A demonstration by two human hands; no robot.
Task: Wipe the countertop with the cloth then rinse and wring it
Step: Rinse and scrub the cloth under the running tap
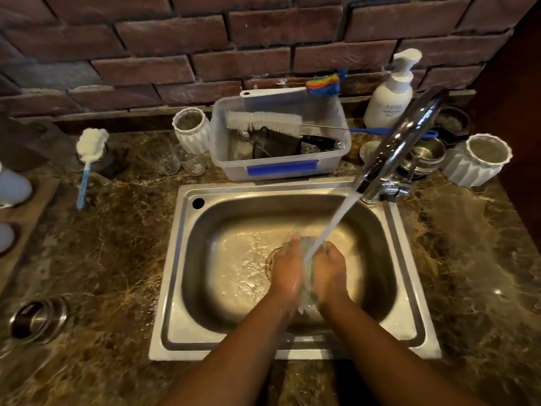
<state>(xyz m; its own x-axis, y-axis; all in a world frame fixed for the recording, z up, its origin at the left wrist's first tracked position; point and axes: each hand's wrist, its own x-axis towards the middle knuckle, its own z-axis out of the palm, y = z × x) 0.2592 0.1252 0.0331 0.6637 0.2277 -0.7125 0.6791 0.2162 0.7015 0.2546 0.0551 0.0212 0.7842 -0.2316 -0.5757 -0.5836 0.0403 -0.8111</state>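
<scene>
A pale green cloth (308, 284) is bunched between my two hands over the steel sink (187, 276). My left hand (285, 266) grips its left side and my right hand (329, 269) grips its right side. Water (336, 219) runs from the chrome tap (401, 142) onto the cloth and my fingers. Most of the cloth is hidden between my palms. The brown marble countertop (111, 259) surrounds the sink.
Behind the sink stands a clear plastic tub (281, 168) holding a bottle brush and utensils. White ribbed pots (475, 159) and a soap pump bottle (389, 95) are at the right. Glasses (175, 159) and a sponge wand (86, 162) are at the left, a steel ring (38, 319) lower left.
</scene>
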